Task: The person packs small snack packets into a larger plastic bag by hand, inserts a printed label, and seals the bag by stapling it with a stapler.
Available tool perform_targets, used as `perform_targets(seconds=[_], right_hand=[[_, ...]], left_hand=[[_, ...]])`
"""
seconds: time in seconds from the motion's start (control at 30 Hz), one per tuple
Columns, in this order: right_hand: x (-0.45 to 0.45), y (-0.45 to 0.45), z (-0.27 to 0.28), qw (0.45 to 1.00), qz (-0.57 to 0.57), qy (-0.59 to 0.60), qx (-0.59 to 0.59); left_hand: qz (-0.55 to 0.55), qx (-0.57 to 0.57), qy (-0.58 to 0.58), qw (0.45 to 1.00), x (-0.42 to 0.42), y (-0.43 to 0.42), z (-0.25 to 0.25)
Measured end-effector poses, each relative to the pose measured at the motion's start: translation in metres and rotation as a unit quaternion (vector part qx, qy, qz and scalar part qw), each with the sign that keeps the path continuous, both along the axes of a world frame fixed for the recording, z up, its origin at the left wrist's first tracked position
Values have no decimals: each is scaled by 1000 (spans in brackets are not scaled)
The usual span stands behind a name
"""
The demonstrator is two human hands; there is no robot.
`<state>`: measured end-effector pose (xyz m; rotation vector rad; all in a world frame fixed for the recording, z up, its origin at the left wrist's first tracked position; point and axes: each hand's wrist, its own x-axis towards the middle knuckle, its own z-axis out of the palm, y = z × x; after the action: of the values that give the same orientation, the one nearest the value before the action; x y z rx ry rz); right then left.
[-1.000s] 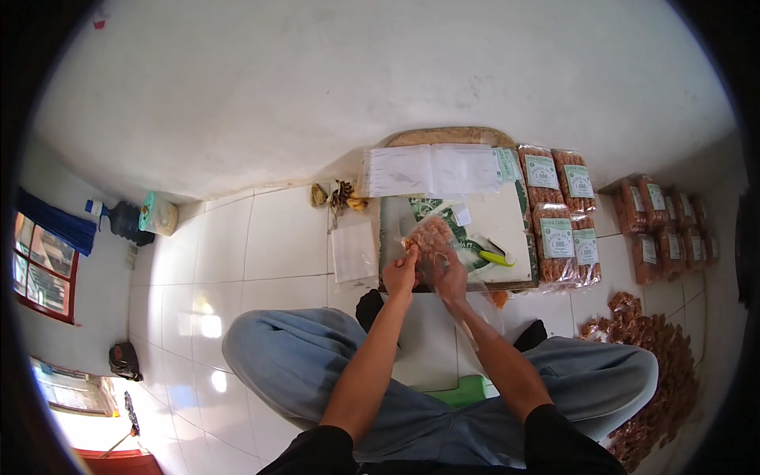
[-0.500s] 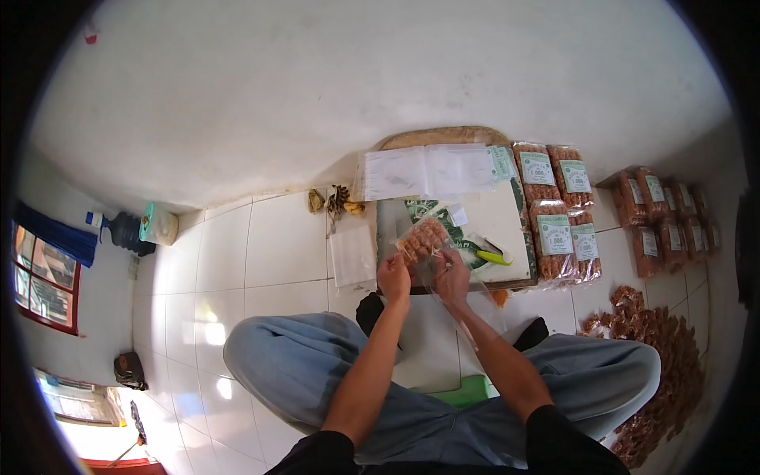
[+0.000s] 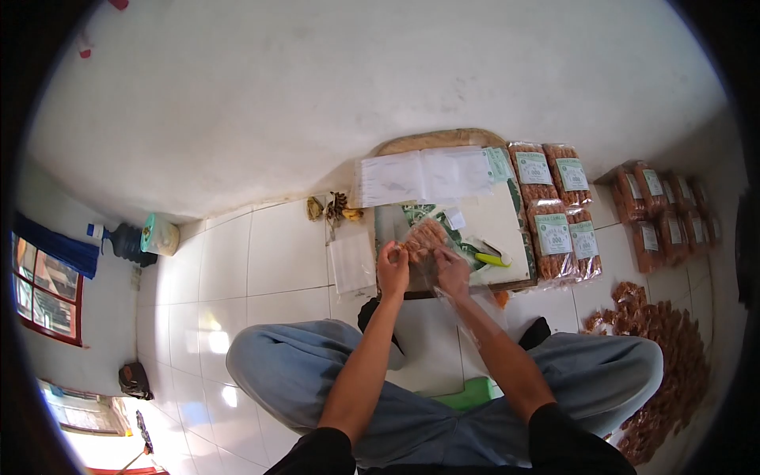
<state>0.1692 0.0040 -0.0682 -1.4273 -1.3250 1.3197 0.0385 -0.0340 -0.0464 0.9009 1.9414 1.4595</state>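
Far L of frame: window w/ red frame, blue curtain across its top. Next R, mid-L: water jug on its side, then a tub w/ green lid, both by the wall; dark bag lower L. White tiled floor runs from there toward ctr. Bananas on the tiles just L of ctr, flat clear sleeves below them, near the board's L edge.

Ctr: board, w/ a stack of clear bags along its top. L hand at the board's lower edge, fingers curled, gripping the L end of the filled bag. That bag = clear plastic w/ brown pieces, mid-frame over the board, btwn the hands. R hand closed too, pinching the bag's lower R; loose clear plastic hangs by that wrist. Green cloth-like item below, btwn the legs; can't tell what. White slip & green-handled tool on the board, R of the bag.

R of board: four labelled packs, 2x2. Further R, more packs in rows. Lower R: big heap of brown pieces on the floor.
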Motion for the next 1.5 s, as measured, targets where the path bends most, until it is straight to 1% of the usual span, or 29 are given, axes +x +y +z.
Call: perform_targets(seconds=[0.03,0.07,0.1,0.13,0.17,0.2,0.27,0.33,0.37,0.4,0.47,0.5,0.53,0.6,0.63,0.67,0.73,0.77,0.83,0.87,0.93,1.0,1.07,1.13,1.17,1.27,1.33,1.4,1.5], right_hand=[[-1,3,-18,998,-8,12,58],[2,5,-25,998,-10,11,58],[5,7,-27,999,36,-11,35],[10,7,-28,996,83,-33,11],[15,5,-31,996,80,-36,10],[20,1,-29,984,69,142,-77],[36,-9,-25,936,52,311,-159],[61,-24,-2,982,166,81,-24],[75,-32,17,983,163,78,-23],[90,-40,41,974,224,25,-2],[112,-52,46,960,279,-27,18],[124,-59,39,929,309,-146,142],[134,-65,38,870,329,-261,258],[158,-80,45,888,317,-224,245],[169,-87,49,903,309,-184,236],[180,-91,47,905,306,-185,231],[194,-92,47,910,327,-157,200],[197,-97,48,912,324,-157,197],[200,-104,56,909,321,-151,218],[199,-109,57,908,319,-148,228],[187,-113,44,908,281,-153,270],[178,-122,39,888,241,-250,303],[171,-130,39,895,202,-263,300],[169,-131,56,870,217,-286,337],[168,-131,60,869,206,-294,340],[168,-132,43,854,150,-324,379],[169,-130,45,868,117,-306,374],[175,-123,44,864,144,-276,395],[205,-107,53,851,206,-230,424]], left_hand=[[-2,-1,-1,1000,-1,1,0],[1,-37,24,999,-2,4,-1],[4,-72,49,996,-5,6,-5],[1,-71,47,996,-7,10,-9],[2,-76,56,995,-9,13,-13],[2,-81,65,995,-9,16,-12],[-6,-92,56,994,-11,19,-12],[-4,-128,123,984,-16,26,-18],[-17,-149,95,984,-17,27,-14],[-21,-149,93,984,-18,27,-9],[-43,-189,158,968,-19,25,6],[-41,-226,140,963,-17,24,20],[-47,-227,139,963,-18,24,16],[-69,-83,331,938,-22,24,8],[-117,-41,370,921,-23,27,13],[-123,-43,368,921,-26,28,19],[-364,10,455,813,-32,35,40],[-368,9,453,812,-33,41,44],[-474,50,572,668,-30,52,50],[-478,52,571,666,-28,53,53],[-517,-5,622,589,-20,52,68],[-535,3,595,600,-24,58,57],[-560,14,560,610,-26,60,45],[-526,48,585,615,-26,60,41],[-523,17,585,619,-26,58,41],[-512,33,599,615,-28,58,36],[-506,48,606,612,-27,59,38],[-508,9,572,644,-29,57,41],[-511,21,571,642,-29,58,41]])
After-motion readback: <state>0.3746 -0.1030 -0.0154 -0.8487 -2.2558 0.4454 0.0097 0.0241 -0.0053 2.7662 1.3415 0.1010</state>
